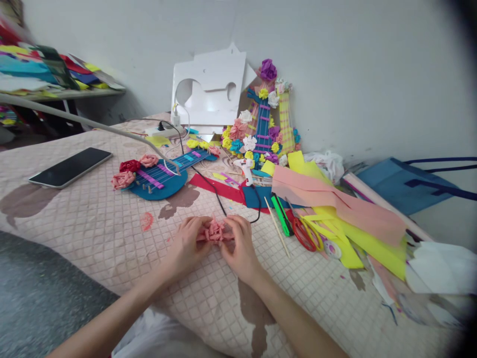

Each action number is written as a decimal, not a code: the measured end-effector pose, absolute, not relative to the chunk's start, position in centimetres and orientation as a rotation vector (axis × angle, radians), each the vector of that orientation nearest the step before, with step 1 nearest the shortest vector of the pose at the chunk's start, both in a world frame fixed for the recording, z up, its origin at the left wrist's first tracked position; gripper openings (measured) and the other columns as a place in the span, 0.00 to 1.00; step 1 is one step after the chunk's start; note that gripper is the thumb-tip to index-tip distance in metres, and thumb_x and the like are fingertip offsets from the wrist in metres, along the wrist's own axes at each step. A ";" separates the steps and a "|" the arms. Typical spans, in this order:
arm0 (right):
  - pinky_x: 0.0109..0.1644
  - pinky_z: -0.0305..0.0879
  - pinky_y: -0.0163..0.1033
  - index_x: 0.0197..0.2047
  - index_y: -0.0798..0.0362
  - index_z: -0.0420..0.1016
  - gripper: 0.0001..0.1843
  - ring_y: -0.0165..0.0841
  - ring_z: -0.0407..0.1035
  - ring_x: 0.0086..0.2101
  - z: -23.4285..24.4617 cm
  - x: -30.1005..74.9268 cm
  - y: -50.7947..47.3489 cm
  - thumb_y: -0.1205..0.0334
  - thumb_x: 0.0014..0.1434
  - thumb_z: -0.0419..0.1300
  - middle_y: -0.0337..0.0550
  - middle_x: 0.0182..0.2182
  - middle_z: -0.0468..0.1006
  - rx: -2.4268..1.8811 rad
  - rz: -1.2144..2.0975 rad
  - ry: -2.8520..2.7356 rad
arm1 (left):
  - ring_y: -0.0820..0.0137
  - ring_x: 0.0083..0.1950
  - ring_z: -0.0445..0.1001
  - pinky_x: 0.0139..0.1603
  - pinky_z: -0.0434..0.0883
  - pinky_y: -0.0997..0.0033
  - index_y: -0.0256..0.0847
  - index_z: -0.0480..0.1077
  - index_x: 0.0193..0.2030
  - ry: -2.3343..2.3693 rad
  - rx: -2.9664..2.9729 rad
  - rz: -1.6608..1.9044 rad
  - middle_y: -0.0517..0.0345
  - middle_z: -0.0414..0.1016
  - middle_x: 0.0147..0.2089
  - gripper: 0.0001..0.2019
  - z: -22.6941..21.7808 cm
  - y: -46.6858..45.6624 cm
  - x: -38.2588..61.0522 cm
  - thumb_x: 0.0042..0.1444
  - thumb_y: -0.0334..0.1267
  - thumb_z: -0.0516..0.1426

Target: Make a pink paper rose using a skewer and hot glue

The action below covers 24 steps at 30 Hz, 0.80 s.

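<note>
A pink crepe-paper flower (215, 230) is held between both hands just above the tablecloth. My left hand (189, 242) pinches its left side, and my right hand (238, 244) grips the right side, fingers closed. Beyond them to the left lies a blue toy guitar (160, 183) with string lines, purple strips and pink and red paper flowers at one end. A white glue gun (246, 169) stands past my right hand, its black cord curving close to my fingers. Red-and-yellow scissors (306, 233), a green box cutter (282, 215) and a wooden stick (277, 226) rest to the right.
Pink crepe paper (335, 199) and yellow sheets (372, 241) spread over the right side. Decorated guitars (264, 124) and white cut-out boards (208, 89) lean on the wall. A tablet (70, 167) lies at left, a power strip (164, 130) behind; a pale rod (112, 128) crosses above.
</note>
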State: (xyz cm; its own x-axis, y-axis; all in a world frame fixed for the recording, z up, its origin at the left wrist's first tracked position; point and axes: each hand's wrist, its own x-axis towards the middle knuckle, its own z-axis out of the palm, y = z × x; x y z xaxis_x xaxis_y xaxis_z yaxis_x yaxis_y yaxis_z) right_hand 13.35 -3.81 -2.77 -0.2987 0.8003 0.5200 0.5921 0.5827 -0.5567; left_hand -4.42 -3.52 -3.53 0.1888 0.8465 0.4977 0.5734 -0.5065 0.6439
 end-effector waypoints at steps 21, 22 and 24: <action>0.57 0.62 0.50 0.52 0.50 0.66 0.16 0.38 0.63 0.52 -1.3 15.6 -3.6 0.69 0.60 0.53 0.48 0.49 0.69 -1.094 0.288 -1.743 | 0.58 0.54 0.66 0.53 0.67 0.54 0.42 0.60 0.54 1.307 2.190 1.139 0.50 0.68 0.52 0.24 -3.2 -3.8 -4.8 0.50 0.31 0.60; 0.56 0.63 0.50 0.52 0.50 0.66 0.16 0.38 0.64 0.51 -1.3 15.9 -3.5 0.68 0.60 0.53 0.48 0.48 0.69 -1.105 0.273 -1.732 | 0.58 0.54 0.67 0.54 0.67 0.53 0.43 0.60 0.54 1.300 2.166 1.146 0.50 0.68 0.52 0.23 -3.1 -3.9 -4.9 0.51 0.31 0.59; 0.54 0.64 0.50 0.51 0.50 0.67 0.15 0.39 0.64 0.50 -1.2 16.4 -3.3 0.68 0.61 0.53 0.48 0.48 0.69 -1.127 0.246 -1.715 | 0.59 0.55 0.68 0.54 0.68 0.53 0.43 0.60 0.54 1.271 2.094 1.134 0.50 0.67 0.53 0.22 -3.0 -4.0 -5.2 0.52 0.31 0.58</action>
